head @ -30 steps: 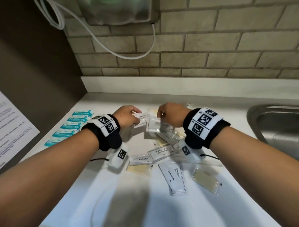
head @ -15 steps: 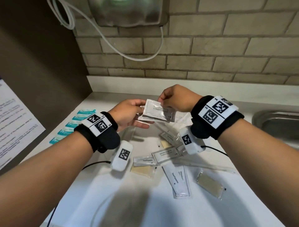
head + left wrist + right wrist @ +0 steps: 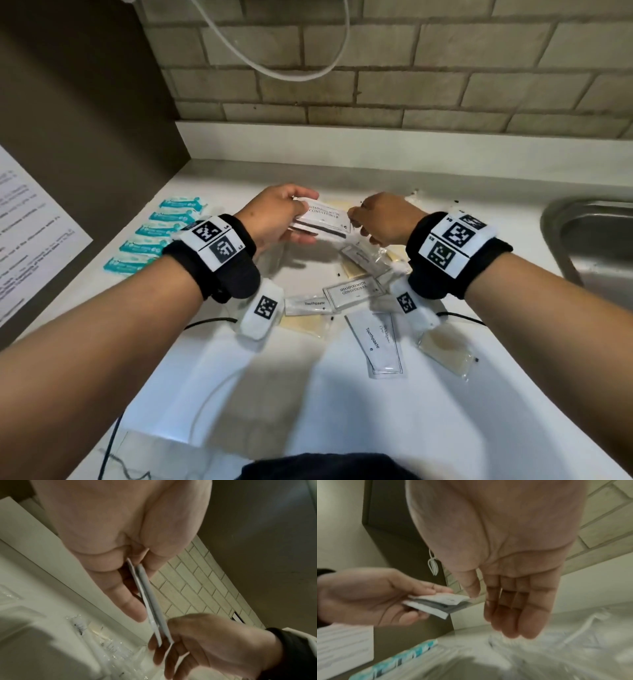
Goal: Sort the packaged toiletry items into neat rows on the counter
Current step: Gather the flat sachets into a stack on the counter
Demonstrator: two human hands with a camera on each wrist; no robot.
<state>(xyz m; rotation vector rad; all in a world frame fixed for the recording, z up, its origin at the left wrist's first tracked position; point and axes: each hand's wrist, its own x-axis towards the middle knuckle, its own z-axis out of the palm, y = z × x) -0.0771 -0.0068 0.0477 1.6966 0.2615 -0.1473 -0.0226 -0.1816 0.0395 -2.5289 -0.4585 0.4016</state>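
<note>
My left hand point(image 3: 301, 216) grips a small stack of white "Shampoo with conditioner" sachets point(image 3: 325, 216) by its left end, thumb on top and fingers beneath, above the back of the white counter point(image 3: 308, 411). The right hand point(image 3: 356, 219) is at the stack's right end. In the right wrist view its fingers point(image 3: 513, 615) are straight and only the thumb touches the sachets point(image 3: 440, 600). The left wrist view shows the sachets point(image 3: 154, 615) edge-on. Loose on the counter are another shampoo sachet point(image 3: 354, 291), toothpaste sachets point(image 3: 308, 305) and yellowish clear packets point(image 3: 445, 353).
A row of several teal packets point(image 3: 154, 236) lies along the counter's left side, next to a printed sheet point(image 3: 30, 240). A steel sink point(image 3: 596, 246) is set in at the right. Behind runs a brick wall with a hanging white cord point(image 3: 274, 68).
The right hand lifted a shampoo sachet from the pile and laid it on the stack in my left hand. Its grip has since loosened to straight fingers.
</note>
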